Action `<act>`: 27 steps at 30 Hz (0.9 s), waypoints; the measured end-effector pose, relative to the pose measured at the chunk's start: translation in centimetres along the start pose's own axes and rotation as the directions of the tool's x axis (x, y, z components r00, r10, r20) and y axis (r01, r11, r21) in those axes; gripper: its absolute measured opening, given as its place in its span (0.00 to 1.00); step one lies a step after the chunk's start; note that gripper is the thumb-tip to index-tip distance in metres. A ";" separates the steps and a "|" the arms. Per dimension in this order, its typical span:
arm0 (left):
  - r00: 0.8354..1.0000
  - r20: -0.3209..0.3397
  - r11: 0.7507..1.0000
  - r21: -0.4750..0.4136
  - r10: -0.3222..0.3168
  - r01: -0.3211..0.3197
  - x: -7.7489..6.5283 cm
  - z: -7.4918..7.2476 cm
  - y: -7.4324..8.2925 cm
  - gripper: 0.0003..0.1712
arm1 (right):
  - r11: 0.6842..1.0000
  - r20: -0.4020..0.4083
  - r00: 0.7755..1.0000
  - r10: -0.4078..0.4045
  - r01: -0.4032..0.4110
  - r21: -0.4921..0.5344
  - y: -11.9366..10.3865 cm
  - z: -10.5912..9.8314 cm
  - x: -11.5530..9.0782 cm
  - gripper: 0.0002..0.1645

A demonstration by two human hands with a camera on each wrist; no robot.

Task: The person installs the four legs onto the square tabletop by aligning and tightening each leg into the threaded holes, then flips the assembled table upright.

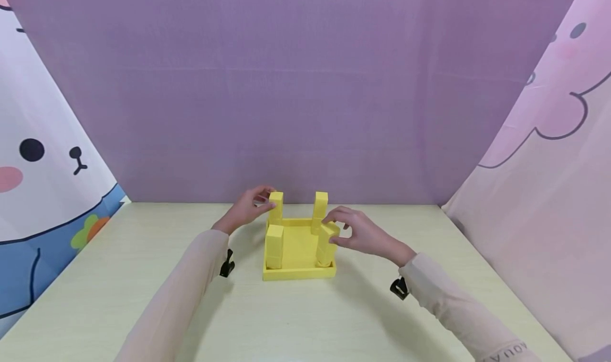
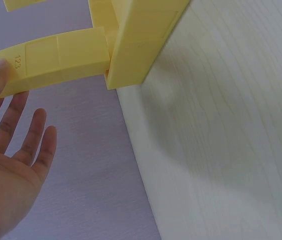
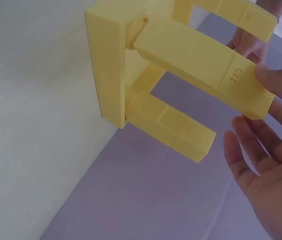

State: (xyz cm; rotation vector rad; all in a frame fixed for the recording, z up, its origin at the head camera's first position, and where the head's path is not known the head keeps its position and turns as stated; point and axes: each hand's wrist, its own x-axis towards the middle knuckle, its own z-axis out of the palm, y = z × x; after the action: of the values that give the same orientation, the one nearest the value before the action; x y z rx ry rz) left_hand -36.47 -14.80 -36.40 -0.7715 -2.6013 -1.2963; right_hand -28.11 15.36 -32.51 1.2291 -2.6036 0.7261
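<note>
A shallow yellow square tray (image 1: 298,273) lies on the table with several upright yellow block posts at its corners. My left hand (image 1: 244,208) pinches the top of the far left post (image 2: 41,57), marked 123, thumb on one face and fingers behind. With thumb and fingertips my right hand (image 1: 365,234) holds the top of the near right post (image 3: 201,62), marked 115. This post leans slightly, its foot inside the tray's corner. Untouched are the near left post (image 1: 274,248) and the far right post (image 1: 320,205).
The pale wood-grain table (image 1: 305,325) ends at a purple cloth backdrop (image 1: 286,97) just behind the tray. Printed cartoon curtains (image 1: 52,139) flank it on both sides. Black clips (image 1: 227,265) sit by both wrists.
</note>
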 end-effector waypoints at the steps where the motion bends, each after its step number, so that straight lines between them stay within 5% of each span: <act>1: 1.000 -0.003 1.000 0.000 0.007 -0.007 0.0 0.0 -0.1 0.21 | 1.000 0.008 1.000 -0.006 0.006 -0.001 0.1 -0.1 0.0 0.20; 8: 0.999 -0.003 0.999 -0.009 -0.033 0.033 0.4 0.1 -0.3 0.23 | 1.000 0.015 1.000 -0.007 0.007 0.003 0.2 -0.1 0.0 0.20; 20: 0.998 -0.004 0.998 0.008 -0.064 0.064 0.6 0.3 -0.5 0.23 | 0.998 -0.166 0.985 0.055 -0.061 -0.031 -0.1 1.6 -0.5 0.18; 27: 0.997 0.012 0.997 0.001 -0.082 0.082 0.5 0.3 -0.4 0.23 | 0.998 -0.106 0.992 0.063 -0.066 -0.019 0.1 1.2 -0.4 0.19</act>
State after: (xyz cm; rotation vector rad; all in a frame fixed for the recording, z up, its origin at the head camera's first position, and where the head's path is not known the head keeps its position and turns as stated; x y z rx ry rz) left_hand -37.08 -14.55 -36.72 -0.6814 -2.6686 -1.3170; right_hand -27.87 15.10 -33.69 1.0742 -2.5685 0.7495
